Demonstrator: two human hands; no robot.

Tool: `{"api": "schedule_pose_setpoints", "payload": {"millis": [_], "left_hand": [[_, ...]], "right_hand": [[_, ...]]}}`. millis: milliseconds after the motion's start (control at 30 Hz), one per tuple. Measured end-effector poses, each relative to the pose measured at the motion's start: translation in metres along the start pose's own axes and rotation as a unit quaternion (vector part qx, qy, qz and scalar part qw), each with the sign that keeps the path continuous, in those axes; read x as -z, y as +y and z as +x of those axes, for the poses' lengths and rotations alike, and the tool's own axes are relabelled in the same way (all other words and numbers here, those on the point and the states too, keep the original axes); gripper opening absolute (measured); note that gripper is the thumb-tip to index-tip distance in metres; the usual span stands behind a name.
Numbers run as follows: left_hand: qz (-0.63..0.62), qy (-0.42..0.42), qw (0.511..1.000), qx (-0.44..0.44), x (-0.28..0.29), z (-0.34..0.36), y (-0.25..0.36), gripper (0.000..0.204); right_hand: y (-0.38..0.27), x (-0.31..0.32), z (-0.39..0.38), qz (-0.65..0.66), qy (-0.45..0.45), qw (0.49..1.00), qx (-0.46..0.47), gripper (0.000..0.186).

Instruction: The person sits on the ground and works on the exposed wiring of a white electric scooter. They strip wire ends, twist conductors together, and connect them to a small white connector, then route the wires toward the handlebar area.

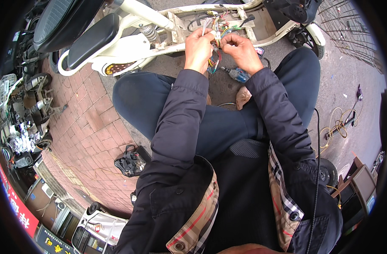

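A bundle of many-coloured electrical wires [218, 30] rises from the open floor section of a cream-white electric scooter [159, 20]. My left hand [197, 50] is closed on wires at the bundle's left side, and a pale strand stands up past its fingers. Just to the right, my right hand [243, 51] pinches at the same bundle with thumb and forefinger. The exact wire between those fingertips is too small to make out. Loose wire ends and connectors hang below, between my two hands. A blue power tool [237, 75] lies on the ground beneath my right wrist.
The scooter's black seat [94, 36] is at upper left, its front wheel [305, 42] at upper right beside a wire mesh cage [350, 31]. A black tool bag [132, 161] sits on red paving. A yellow hose [338, 129] coils on the right. Parked vehicles line the left.
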State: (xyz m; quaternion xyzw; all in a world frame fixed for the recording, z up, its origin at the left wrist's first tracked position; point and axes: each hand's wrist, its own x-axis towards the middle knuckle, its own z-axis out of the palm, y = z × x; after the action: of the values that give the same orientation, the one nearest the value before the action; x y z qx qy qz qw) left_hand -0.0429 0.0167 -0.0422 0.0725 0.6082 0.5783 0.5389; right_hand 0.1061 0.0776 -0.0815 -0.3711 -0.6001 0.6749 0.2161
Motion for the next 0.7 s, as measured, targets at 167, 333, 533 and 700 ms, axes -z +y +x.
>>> {"api": "schedule_pose_setpoints", "payload": {"millis": [167, 333, 533, 700], "left_hand": [[-0.004, -0.003, 1.0, -0.006, -0.001, 0.0, 0.0, 0.022], [0.0, -0.011, 1.0, -0.013, -0.001, 0.001, -0.001, 0.02], [0.005, -0.008, 1.0, -0.006, 0.0, 0.001, -0.001, 0.017], [0.025, -0.005, 1.0, -0.004, 0.001, 0.0, -0.004, 0.016]], "right_hand": [[0.004, 0.0, 0.001, 0.002, -0.004, 1.0, -0.007, 0.011], [0.005, 0.003, 0.003, -0.006, -0.012, 1.0, -0.019, 0.013], [-0.011, 0.009, 0.005, 0.086, 0.026, 0.994, -0.066, 0.02], [-0.013, 0.001, 0.008, 0.073, 0.054, 0.993, -0.07, 0.023]]}}
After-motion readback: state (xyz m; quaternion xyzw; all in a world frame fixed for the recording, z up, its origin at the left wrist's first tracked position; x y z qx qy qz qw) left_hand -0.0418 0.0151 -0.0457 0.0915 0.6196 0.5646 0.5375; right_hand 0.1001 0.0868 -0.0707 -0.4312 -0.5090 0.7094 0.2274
